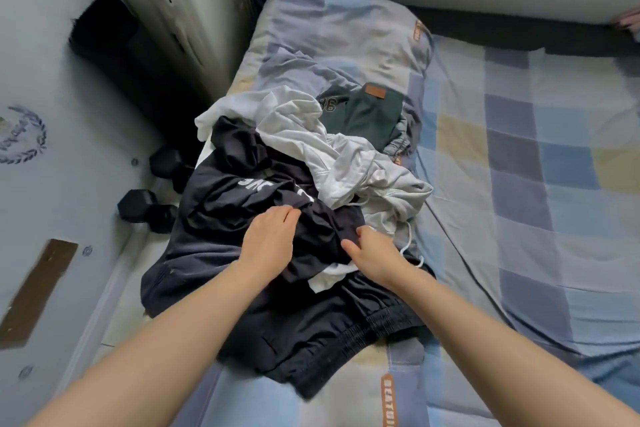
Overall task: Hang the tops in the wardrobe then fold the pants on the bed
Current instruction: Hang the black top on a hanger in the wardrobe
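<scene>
Orange tag on bed sheet (540,156) near lower edge reads "BEATOI", cut off. Green garment (372,118) shows "36", seen reversed, plus brown patch. Black top (221,218) carries white letters, partly hidden in folds. Left hand (268,241) presses down on black top, fingertips curled into fabric. Right hand (372,251) pinches black fabric beside white hoodie (332,156). Black pants (311,329) lie nearest, under both forearms. 2 dumbbells (147,210) on floor, left of bed.

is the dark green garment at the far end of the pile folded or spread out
Folded, as far as shows: the dark green garment lies as a compact, straight-edged block with its tan patch on top, unlike the crumpled white garment beside it.
</scene>
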`<state>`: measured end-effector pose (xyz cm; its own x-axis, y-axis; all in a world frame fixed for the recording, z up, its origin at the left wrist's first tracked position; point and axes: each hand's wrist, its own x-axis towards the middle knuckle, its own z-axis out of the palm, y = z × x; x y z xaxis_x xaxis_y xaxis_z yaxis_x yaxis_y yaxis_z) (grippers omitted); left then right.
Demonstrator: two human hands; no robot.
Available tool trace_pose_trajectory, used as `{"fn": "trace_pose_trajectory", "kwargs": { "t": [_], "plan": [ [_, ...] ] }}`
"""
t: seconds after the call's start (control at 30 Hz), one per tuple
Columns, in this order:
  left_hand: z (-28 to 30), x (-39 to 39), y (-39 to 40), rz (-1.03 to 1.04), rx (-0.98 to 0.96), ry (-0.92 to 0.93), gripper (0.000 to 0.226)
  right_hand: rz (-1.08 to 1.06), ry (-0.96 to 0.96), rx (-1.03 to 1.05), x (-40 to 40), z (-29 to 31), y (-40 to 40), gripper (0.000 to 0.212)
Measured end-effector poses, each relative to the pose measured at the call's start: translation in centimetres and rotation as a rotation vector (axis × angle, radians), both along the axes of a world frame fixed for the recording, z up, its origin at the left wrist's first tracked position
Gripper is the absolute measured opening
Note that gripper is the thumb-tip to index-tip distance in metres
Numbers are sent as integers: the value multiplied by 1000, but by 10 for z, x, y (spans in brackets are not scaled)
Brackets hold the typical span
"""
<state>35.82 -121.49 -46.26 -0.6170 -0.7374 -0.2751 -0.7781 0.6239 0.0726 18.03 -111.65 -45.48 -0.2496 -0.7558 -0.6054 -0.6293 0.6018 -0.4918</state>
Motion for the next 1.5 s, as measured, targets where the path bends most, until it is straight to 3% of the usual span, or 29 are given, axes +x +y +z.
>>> {"fn": "trace_pose_trajectory", "kwargs": {
  "t": [0.1,0.17,0.23,0.33,0.37,0.43,0.5,0.63,0.77,0.9,1.03,1.13,1.2,1.27,1.37,1.5],
  "plan": [
    [-44,-7,-35,-70,-73,-52,75,21,23,4,10,-44,-31,74],
    [-67,-6,-54,-42,-40,-53,77,-50,-27,-11,20,-65,-39,87],
    [-80,-7,-66,-60,-31,-32,59,-69,47,-27,26,-82,-43,76],
    [-86,-5,-64,-65,-6,57,16,-69,159,-56,30,-90,-41,28],
    [-86,0,-57,-25,35,95,9,-49,156,-55,32,-89,-37,21],
    [-81,18,-40,61,139,106,8,20,162,-45,42,-84,-20,19],
    [-78,41,-18,68,193,2,15,128,222,-36,54,-81,5,16],
    [-61,88,38,-129,326,-169,30,408,336,40,68,-57,56,17],
    [-12,115,70,71,604,59,32,392,286,38,65,-6,82,20],
    [54,120,68,197,669,293,16,244,200,-58,59,59,91,11],
    [129,120,65,307,670,434,18,39,63,-122,68,130,105,26],
    [182,123,67,377,811,576,12,-261,-42,-178,75,185,120,34],
    [219,127,72,406,947,672,9,-591,-228,-270,80,226,141,30],
    [250,131,79,444,973,799,31,-900,-429,-369,83,268,167,26],
    [292,124,91,597,1013,1037,24,-1162,-733,-541,89,330,200,20],
    [345,89,119,680,1156,1139,23,-1366,-850,-697,90,380,231,15]
  ]
}}
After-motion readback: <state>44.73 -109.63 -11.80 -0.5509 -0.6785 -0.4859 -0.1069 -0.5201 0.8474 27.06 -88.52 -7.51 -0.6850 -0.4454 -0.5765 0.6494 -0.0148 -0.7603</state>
